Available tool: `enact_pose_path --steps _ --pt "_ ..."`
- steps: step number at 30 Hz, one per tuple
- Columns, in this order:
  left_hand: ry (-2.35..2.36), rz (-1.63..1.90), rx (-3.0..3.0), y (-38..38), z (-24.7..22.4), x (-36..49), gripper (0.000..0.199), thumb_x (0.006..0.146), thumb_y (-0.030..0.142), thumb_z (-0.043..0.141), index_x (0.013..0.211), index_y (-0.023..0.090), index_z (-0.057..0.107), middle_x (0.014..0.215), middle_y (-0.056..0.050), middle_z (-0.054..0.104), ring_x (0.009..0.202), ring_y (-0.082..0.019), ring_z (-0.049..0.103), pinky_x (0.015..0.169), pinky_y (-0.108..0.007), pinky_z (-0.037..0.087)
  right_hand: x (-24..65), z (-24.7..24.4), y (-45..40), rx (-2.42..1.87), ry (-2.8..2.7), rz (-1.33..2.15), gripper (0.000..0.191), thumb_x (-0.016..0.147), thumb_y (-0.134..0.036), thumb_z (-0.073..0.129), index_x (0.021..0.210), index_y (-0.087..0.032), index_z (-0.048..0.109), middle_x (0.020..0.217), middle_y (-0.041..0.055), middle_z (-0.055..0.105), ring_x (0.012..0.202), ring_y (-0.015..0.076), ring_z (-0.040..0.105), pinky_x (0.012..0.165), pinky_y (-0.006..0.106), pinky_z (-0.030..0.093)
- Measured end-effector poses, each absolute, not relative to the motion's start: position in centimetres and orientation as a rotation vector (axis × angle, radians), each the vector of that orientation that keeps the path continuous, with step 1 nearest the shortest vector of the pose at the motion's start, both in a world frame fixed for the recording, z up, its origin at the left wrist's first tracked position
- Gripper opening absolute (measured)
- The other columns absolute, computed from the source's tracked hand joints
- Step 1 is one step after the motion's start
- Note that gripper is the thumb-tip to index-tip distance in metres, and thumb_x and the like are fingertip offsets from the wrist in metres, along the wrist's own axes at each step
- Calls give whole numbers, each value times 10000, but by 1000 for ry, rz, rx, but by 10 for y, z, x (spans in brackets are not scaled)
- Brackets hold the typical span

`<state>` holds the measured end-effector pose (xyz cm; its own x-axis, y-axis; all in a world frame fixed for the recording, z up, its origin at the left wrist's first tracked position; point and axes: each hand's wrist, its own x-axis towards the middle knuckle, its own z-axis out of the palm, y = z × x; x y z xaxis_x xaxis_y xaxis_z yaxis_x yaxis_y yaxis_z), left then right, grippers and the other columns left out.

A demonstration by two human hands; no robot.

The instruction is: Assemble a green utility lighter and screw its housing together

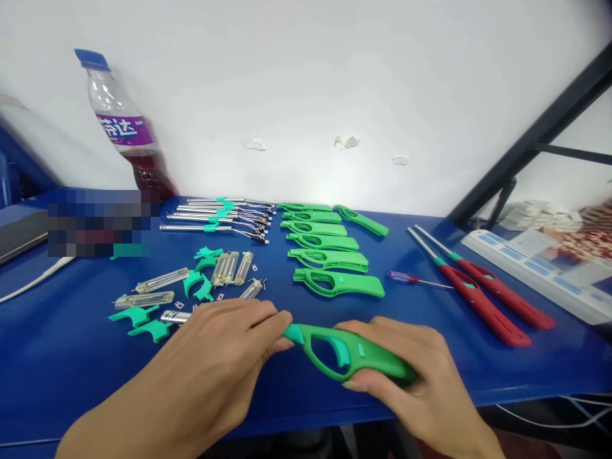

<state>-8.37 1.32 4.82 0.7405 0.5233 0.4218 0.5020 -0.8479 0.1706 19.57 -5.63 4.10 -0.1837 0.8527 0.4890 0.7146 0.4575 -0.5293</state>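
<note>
Over the table [71,376], the left hand [215,350] and right hand [415,363] both grip the lighter [377,359], which might split if twisted unevenly.

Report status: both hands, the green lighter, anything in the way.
Right hand gripping green lighter. Left hand around its metal barrel. Teal trigger in place. Loose teal trigger pieces near barrel tip.

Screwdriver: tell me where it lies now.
In the head view, the screwdriver lies right of centre on the blue table, between the green handles and the red lighters.
</note>
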Motion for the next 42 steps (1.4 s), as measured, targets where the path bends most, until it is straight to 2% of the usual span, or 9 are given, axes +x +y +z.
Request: enact_pose_path --steps 3,8,14,22,31,33,36,39,42 --pt "776 959 2874 12 49 -80 228 1090 173 532 1299 220 613 1063 -36 775 908 -189 752 717 -320 537 196 38 -59 -1281 -1990 -35 385 976 -651 666 1173 -337 773 936 -62 838 752 135 788 677 222 567" --pt "721 1124 2904 7 59 -69 249 1012 44 540 1203 169 642 928 -30 786 741 -173 752 675 -310 582 198 37 -63 -1310 -1985 -150 376 975 -695 632 1147 -390 768 1002 -132 851 861 139 818 754 217 594" --pt "741 1199 3040 3 62 -64 320 976 11 478 1201 175 634 1000 18 834 837 -192 814 747 -351 618 201 37 -63 -1327 -1969 -62 367 958 -709 643 1146 -428 786 1029 -132 852 881 163 817 748 227 616" --pt "749 1229 3039 1 64 -62 296 978 24 491 1186 163 649 982 7 836 793 -180 802 727 -342 601 200 37 -63 -1335 -1955 -11 422 929 -718 672 1092 -361 827 971 -43 860 851 213 819 722 267 624" --pt "721 1200 2991 19 54 -69 346 990 12 535 1244 200 676 1104 6 815 892 -175 780 844 -323 578 189 40 -53 -1188 -1877 92 397 854 -468 884 1208 -309 801 832 -45 789 673 103 740 677 159 597" --pt "726 1247 2969 24 59 -71 339 1000 12 535 1219 221 686 1102 20 804 907 -159 755 862 -303 555 187 39 -58 -1184 -1785 208 339 835 -372 910 1162 -338 825 919 -21 829 720 134 774 704 182 626" --pt "739 1308 2903 29 66 -74 264 1039 60 553 1193 229 684 1078 28 783 948 -132 699 945 -260 509 182 39 -71 -1255 -1404 734 278 847 -391 885 1114 -340 828 1079 28 840 565 121 726 500 189 574" --pt "707 1319 2879 29 66 -75 258 1053 68 550 1210 228 678 1080 27 769 1024 -127 657 1023 -239 472 177 41 -80 -1122 -994 1322 632 787 -593 882 1340 -339 712 1318 88 764 561 119 713 484 225 561" --pt "717 1310 2889 27 60 -74 331 1041 31 536 1251 242 680 1176 23 764 1139 -132 639 1115 -255 438 178 45 -79 -954 -970 1595 759 713 -591 912 1382 -324 670 1329 92 746 634 141 723 624 287 619"
